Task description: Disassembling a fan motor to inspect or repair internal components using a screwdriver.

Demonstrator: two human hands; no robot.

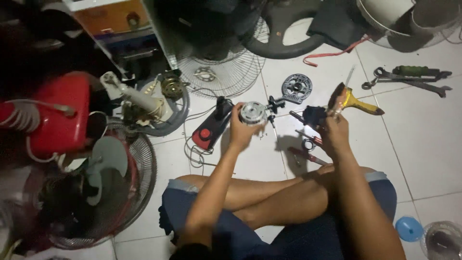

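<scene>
I sit cross-legged on a white tiled floor. My left hand [239,129] grips a round silver fan motor [253,113] with a dark shaft sticking out to the right. My right hand [334,129] holds a thin clear tube or applicator [344,86] that points up and away, next to a small dark part [314,115]. Both hands are raised above my knees, about a hand's width apart.
A brush with a yellow handle [353,100], wrenches [409,77], screwdrivers [308,144] and a round grey plate [297,88] lie ahead. A wire fan guard [221,72], a red-and-black switch box [211,127] and a fan with grey blades [103,183] stand on the left.
</scene>
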